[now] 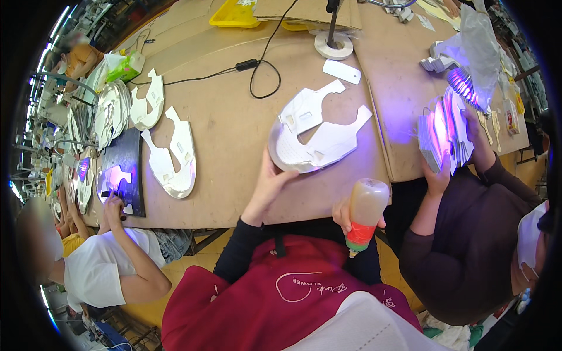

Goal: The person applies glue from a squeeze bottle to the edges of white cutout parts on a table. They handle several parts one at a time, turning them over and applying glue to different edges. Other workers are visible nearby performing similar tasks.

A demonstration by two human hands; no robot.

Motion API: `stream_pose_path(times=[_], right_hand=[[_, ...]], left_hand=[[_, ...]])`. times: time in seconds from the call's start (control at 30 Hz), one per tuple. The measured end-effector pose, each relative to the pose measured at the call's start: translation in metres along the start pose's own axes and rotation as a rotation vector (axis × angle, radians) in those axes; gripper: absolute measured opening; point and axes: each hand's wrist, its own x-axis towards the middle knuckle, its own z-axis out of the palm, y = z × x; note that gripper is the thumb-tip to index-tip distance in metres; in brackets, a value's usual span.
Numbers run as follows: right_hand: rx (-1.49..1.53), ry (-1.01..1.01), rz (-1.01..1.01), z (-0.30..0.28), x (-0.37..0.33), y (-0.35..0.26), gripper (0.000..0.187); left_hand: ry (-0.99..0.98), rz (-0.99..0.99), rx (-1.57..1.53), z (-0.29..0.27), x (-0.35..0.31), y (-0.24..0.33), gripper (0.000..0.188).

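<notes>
My left hand [271, 184] grips a flat white shoe upper [329, 143] at its rounded end, the thumb on the near rim and the other fingers hidden beneath it. Two arms of the upper point toward the far right, with a gap between them. Beside the table's front edge, my right hand [342, 215] is wrapped round a squeeze bottle [369, 202]. The bottle is tipped nozzle down, with a cloudy body, a red band and a green cap. Left of the held upper lies another white shoe upper [182, 149], touched by neither hand.
A lamp stand on a round white base [333, 45] rises beyond the upper, near a white oblong piece [342, 72]. A black cable [246, 65] crosses the table [225, 117]. Co-workers sit on both sides; the right one holds a stack of white pieces [442, 134] under violet light.
</notes>
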Motion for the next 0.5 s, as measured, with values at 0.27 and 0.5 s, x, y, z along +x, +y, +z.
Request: stream_pose_path(times=[0.27,0.5], right_hand=[[0.046,-0.074,0.060,-0.009,-0.003,0.004,0.068],[-0.270,0.115,0.012,0.027,0.014,-0.001,0.064]], left_hand=[[0.079,0.204,-0.391,-0.056,0.036,0.074,0.061],[0.031,-0.136,-0.204,-0.052,0.043,0.005,0.050]])
